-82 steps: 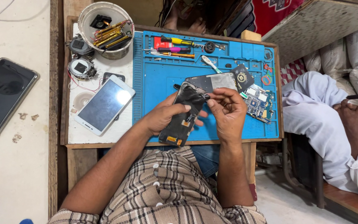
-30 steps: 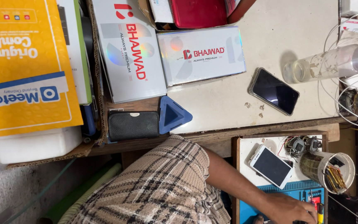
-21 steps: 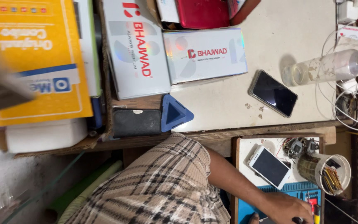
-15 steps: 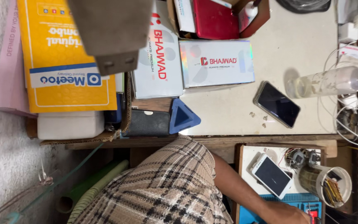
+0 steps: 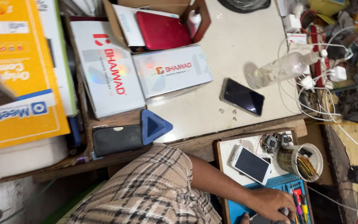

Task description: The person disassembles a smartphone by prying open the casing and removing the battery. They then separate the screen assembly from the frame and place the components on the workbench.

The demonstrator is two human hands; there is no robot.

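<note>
The left hand lay on the blue rubber work mat at the near right, fingers curled over a dark phone part at the frame's edge; its grip was unclear. The right hand was out of view. A white-framed smartphone lay just beyond.

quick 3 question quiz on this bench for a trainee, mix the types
1. True or false: the dark phone on the pale counter lies screen up.
2. The white phone lies beside: A) plastic cup of tools B) red case C) black wallet
3. Which hand rests on the blue mat?

Key
1. true
2. A
3. The left hand. The right is out of view.
</note>
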